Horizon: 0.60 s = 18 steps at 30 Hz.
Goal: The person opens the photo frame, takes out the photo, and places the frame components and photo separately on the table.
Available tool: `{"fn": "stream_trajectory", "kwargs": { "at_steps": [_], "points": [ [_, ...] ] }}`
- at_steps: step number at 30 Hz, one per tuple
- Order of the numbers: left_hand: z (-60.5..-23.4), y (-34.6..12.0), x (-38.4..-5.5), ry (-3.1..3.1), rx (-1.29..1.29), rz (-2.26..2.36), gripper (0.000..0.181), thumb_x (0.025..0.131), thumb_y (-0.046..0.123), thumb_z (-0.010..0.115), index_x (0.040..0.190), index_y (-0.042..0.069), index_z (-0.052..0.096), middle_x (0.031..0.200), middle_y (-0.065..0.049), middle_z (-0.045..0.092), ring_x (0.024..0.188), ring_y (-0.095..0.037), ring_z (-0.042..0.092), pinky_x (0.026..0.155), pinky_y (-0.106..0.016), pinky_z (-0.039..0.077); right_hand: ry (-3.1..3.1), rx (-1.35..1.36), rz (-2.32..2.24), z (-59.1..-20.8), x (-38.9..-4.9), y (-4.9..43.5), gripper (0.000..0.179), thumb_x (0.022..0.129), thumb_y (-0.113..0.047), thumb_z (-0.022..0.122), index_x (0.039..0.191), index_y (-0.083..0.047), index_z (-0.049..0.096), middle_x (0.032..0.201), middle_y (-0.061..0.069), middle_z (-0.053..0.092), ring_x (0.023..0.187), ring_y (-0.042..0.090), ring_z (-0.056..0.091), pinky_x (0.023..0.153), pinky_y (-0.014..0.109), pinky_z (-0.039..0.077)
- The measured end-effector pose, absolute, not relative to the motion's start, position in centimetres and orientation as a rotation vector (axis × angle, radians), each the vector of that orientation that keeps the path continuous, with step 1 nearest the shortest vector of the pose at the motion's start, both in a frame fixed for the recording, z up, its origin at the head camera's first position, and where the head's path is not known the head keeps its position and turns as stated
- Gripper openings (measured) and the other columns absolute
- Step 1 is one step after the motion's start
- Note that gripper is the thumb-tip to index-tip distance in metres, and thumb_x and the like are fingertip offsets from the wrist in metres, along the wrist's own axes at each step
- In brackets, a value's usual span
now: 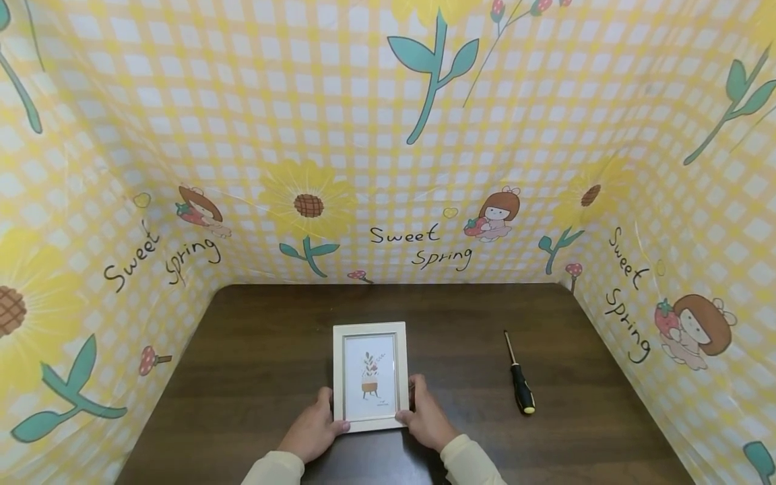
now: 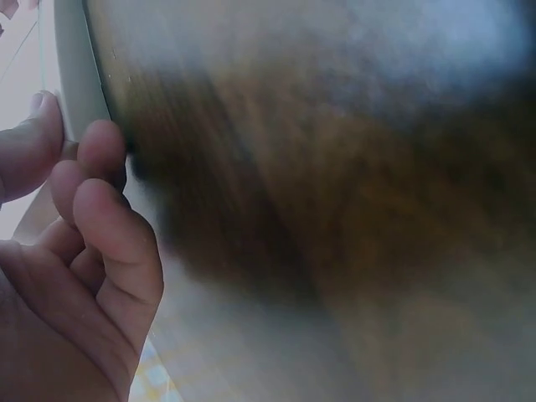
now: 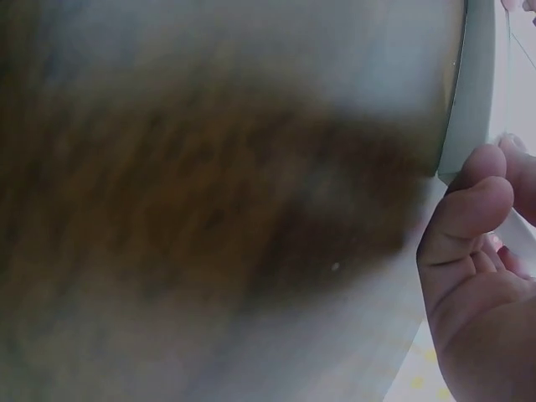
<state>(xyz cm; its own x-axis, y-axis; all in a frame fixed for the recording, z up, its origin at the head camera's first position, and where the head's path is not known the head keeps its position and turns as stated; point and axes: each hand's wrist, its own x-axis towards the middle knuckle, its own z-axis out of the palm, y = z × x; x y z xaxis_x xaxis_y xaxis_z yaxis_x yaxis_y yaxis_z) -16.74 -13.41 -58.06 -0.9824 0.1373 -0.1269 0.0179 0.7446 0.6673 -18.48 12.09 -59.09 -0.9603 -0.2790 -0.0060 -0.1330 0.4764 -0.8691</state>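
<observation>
A cream picture frame (image 1: 370,424) with a print of a potted plant faces up in the middle of the head view. My left hand (image 1: 312,424) grips its lower left side, thumb on the front border. At the lower right corner my right hand (image 1: 427,414) grips it the same way. In the left wrist view the frame's pale edge (image 2: 71,75) runs between the left thumb (image 2: 33,151) and curled fingers. The right wrist view shows the frame's other edge (image 3: 473,92) beside the fingers of the right hand (image 3: 486,310).
A screwdriver (image 1: 519,380) with a black and yellow handle lies on the dark wooden table (image 1: 254,350), to the right of the frame. Yellow checked cloth (image 1: 388,168) with sunflowers and "Sweet Spring" lettering walls in the table's back and both sides.
</observation>
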Motion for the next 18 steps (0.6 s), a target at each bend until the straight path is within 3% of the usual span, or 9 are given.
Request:
{"fn": "stream_trajectory", "kwargs": {
  "at_steps": [11,18],
  "points": [
    [-57.87,-13.37,-17.00,2.794,0.106,1.032,0.060,0.085,0.024,0.082,0.121,-0.001,0.042,0.074,-0.006,0.058,0.068,-0.022,0.052,0.065,-0.046,0.047,2.584,-0.382,-1.507,-58.80,-18.55,11.91,0.049,0.090,0.002,0.072,0.125,-0.003,0.038,0.097,0.004,0.058,0.088,0.017,0.057,0.079,0.034,0.048],
    [-57.99,-13.06,-17.11,2.805,0.116,1.005,0.062,0.085,0.025,0.083,0.122,-0.003,0.042,0.084,-0.014,0.065,0.072,-0.024,0.057,0.070,-0.051,0.049,2.617,-0.400,-1.501,-59.04,-18.41,12.14,0.051,0.089,0.003,0.073,0.126,-0.002,0.037,0.098,0.005,0.059,0.090,0.017,0.058,0.080,0.036,0.048]
  ]
}}
